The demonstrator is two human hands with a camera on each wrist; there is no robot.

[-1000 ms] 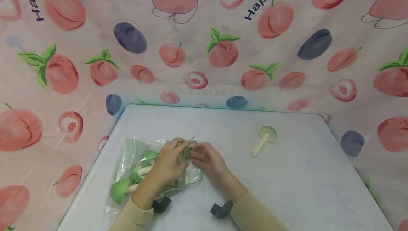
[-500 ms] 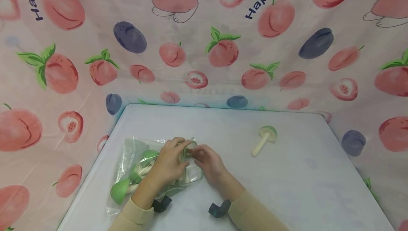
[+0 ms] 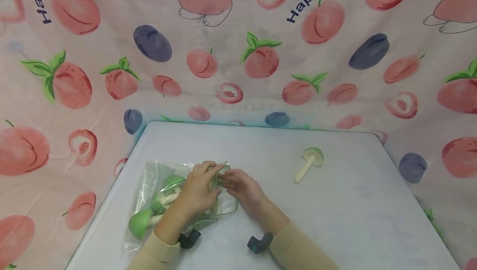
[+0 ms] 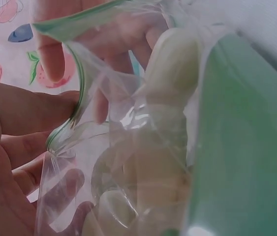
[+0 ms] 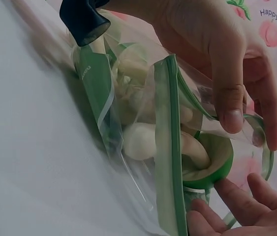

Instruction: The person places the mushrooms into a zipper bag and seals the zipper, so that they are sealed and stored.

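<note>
Sleeves, two, beige: left sleeve (image 3: pixel 156 254) and right sleeve (image 3: pixel 301 250), at the near edge. Wrist devices (image 3: pixel 189 239), two, black, one beside each cuff.

Zip bag (image 3: pixel 149 181), one, clear plastic with green trim; lies on the left half of the table, its mouth turned to the right, gaping. Contents: several green-capped mushrooms (image 3: pixel 139 223) with pale stems, overlapping; the exact count cannot be told through the creased film. One of these, the mouth-side mushroom (image 5: pixel 223 158), sits by the green zip strip (image 5: pixel 167 147), cap toward the opening.

Left hand (image 3: pixel 199 189), one: lies across the bag, pinching its rim between thumb and fingers. Right hand (image 3: pixel 244 189), one: at the mouth, fingers loosely extended, a fingertip against the mouth-side mushroom's cap.

Table (image 3: pixel 354 208), one, white-topped.

Loose mushroom (image 3: pixel 308 165), one, green cap, cream stem; lies outside the bag, well apart from it, on the table's far right, stem end pointing nearer.

Curtain (image 3: pixel 231 42), pink, printed with peaches, dark plums and "Happy"; behind the table.
</note>
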